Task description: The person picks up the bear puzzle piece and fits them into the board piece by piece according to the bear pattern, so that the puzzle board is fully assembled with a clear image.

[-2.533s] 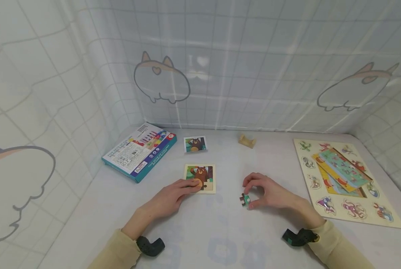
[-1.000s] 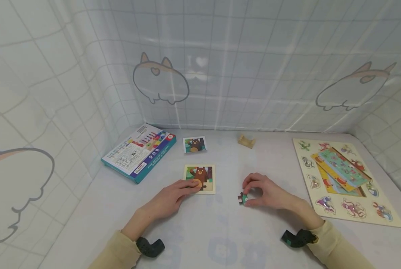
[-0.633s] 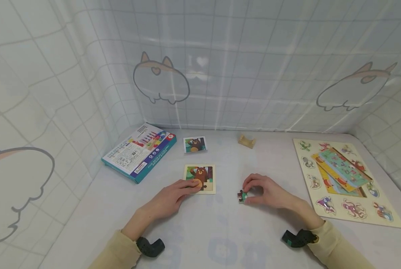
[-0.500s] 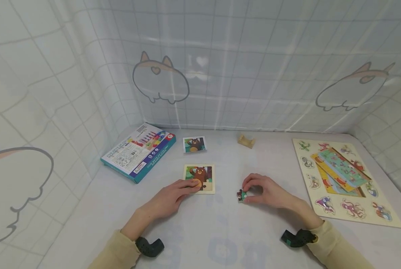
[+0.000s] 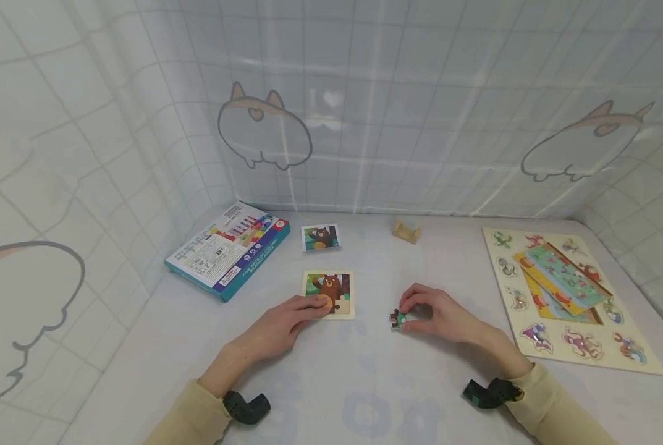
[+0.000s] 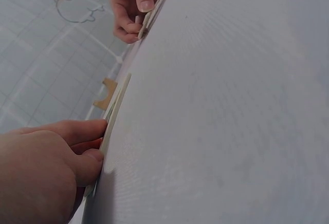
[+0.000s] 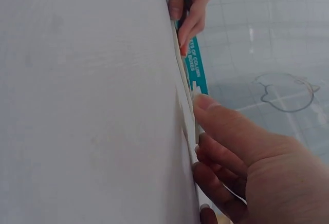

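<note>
A bear jigsaw puzzle [image 5: 327,284] lies in a pale wooden frame on the table, with a bare wooden gap at its lower right. My left hand [image 5: 278,324] rests on the puzzle's lower left, fingers laid over the picture; in the left wrist view, the thumb touches the frame's edge. To the right of the frame, my right hand [image 5: 445,315] pinches a small green and brown puzzle piece [image 5: 396,319] between thumb and fingers. The right wrist view shows this piece edge-on, and my fingertips cover part of it.
A bear picture card [image 5: 320,237] lies behind the puzzle, and a teal-edged box [image 5: 228,250] stands at the left. A small wooden holder [image 5: 406,232] is at the back. At the right, colourful boards [image 5: 567,278] lie on a large sea-animal peg board [image 5: 581,364].
My right hand still pinches the puzzle piece, which has shifted slightly left and away from me and turned a little. My left hand stays on the puzzle.
</note>
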{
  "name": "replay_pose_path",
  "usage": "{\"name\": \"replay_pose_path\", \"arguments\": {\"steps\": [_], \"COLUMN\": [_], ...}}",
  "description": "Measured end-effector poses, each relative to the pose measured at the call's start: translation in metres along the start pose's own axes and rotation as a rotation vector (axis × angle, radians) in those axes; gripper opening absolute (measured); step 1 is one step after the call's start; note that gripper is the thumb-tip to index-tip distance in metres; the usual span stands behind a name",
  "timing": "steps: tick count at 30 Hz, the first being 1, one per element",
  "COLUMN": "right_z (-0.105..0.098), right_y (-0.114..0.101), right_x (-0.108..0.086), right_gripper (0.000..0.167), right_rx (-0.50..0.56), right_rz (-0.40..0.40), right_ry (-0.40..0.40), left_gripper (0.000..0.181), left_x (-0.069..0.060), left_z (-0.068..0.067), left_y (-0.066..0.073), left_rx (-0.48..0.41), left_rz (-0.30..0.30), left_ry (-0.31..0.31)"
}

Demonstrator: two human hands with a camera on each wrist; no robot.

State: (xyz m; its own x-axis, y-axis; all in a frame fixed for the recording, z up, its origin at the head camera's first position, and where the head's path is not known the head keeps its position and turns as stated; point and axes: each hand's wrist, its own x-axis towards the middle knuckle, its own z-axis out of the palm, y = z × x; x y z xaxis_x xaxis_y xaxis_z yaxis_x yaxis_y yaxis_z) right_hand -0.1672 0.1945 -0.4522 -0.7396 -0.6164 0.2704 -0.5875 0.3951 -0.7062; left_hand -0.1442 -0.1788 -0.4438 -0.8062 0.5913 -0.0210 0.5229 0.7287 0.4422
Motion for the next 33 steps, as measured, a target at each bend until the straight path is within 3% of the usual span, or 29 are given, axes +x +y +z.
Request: {"name": "replay_pose_path", "arguments": {"steps": [4,9,19,25,33], "right_z": [0.003,0.013,0.038,0.05,0.06], "right_y": [-0.003,-0.006,-0.02,-0.032,-0.034], "right_x": [0.007,0.021,0.059,0.077,0.084], "right_gripper": [0.016,0.017,0.019,0.019,0.021], "right_rx": [0.011,-0.082,-0.145,-0.15,-0.13], "right_rz": [-0.045,-0.057,-0.041,-0.005,0.041], "right_ry": [0.003,0.016,0.083,0.069,0.05], "left_gripper": [0.044,0.043,0.042,0.042,0.04], "left_x": [-0.001,-0.002,-0.001,-0.001,0.0], "left_z": [-0.001,-0.002,0.0,-0.001,0.001], "left_y": [0.0,0.0,-0.003,-0.002,-0.002], "left_rx": [-0.009,-0.024,-0.061,-0.057,-0.048], "left_rz": [-0.007,-0.022,-0.01,-0.004,0.009], "left_ry": [-0.001,0.007,0.026,0.021,0.028]}}
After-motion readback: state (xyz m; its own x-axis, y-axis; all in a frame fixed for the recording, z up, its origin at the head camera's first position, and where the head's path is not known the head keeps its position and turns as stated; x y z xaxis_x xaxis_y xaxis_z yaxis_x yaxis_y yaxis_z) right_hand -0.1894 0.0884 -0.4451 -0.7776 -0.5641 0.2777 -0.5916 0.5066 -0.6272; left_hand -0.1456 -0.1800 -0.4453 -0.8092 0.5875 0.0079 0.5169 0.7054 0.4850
